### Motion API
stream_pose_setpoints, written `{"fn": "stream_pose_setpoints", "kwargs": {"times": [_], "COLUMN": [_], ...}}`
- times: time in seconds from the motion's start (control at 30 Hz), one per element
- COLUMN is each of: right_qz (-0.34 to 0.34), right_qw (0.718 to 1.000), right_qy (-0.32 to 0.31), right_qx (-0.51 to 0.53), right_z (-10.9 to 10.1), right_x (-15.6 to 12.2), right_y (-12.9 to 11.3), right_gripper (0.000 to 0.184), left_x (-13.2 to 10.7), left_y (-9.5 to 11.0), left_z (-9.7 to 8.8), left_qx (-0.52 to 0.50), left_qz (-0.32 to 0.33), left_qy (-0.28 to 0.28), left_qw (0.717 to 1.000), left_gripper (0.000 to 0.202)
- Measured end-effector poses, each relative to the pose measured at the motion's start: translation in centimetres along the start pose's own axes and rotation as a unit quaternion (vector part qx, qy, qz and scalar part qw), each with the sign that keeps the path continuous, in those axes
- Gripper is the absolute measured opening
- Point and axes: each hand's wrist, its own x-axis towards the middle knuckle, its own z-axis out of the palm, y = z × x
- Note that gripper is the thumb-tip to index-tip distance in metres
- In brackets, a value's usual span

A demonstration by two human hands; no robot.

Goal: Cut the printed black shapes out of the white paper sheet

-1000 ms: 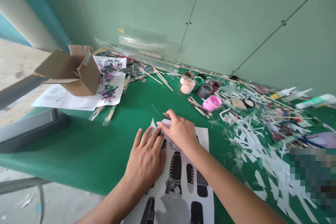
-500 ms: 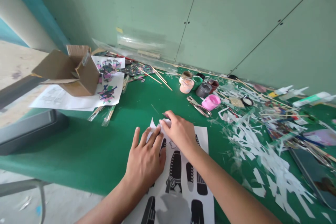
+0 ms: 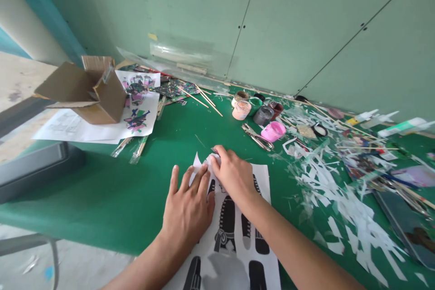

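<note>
A white sheet (image 3: 234, 240) printed with black shapes lies on the green table (image 3: 129, 190) in front of me. My left hand (image 3: 188, 206) rests flat on its upper left part, fingers stretched out and together. My right hand (image 3: 233, 174) is curled at the sheet's top corner, fingertips pinching the paper edge there. A small dark piece lies on the table just beyond those fingertips.
An open cardboard box (image 3: 90, 88) sits on printed sheets at the far left. Small paint pots (image 3: 253, 111), a pink lid (image 3: 273, 131) and metal scissors (image 3: 258, 138) stand beyond the sheet. White paper scraps (image 3: 340, 195) and wooden sticks (image 3: 204, 97) cover the right side.
The hands have hardly moved. My right hand's fingers have curled a little tighter on the sheet's top corner. The camera has shifted slightly.
</note>
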Motion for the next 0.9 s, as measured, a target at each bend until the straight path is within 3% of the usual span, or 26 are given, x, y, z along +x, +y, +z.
{"fn": "stream_pose_setpoints", "kwargs": {"times": [0.17, 0.3, 0.47, 0.6, 0.9], "right_qz": [-0.032, -0.075, -0.114, -0.114, -0.119], "right_qw": [0.998, 0.991, 0.988, 0.989, 0.986], "right_qy": [-0.025, -0.039, -0.045, -0.083, -0.109], "right_qx": [0.051, 0.1, 0.09, 0.048, 0.033], "right_z": [-0.6, -2.0, -3.6, -3.6, -2.8], "right_x": [0.0, -0.7, -2.7, -4.1, -5.1], "right_y": [0.9, 2.3, 3.1, 2.4, 0.6], "right_gripper": [0.034, 0.034, 0.036, 0.037, 0.043], "left_x": [1.1, 1.3, -0.5, -1.5, -1.5], "left_y": [-2.1, -4.0, -1.7, 0.4, 0.3], "left_z": [-0.8, -1.4, -1.2, -1.1, -1.4], "left_qx": [-0.009, -0.015, 0.034, 0.025, 0.02], "left_qz": [0.045, 0.113, 0.057, 0.025, 0.019], "left_qy": [-0.045, -0.079, -0.027, 0.0, 0.005], "left_qw": [0.998, 0.99, 0.997, 0.999, 1.0], "left_gripper": [0.035, 0.045, 0.034, 0.03, 0.026]}}
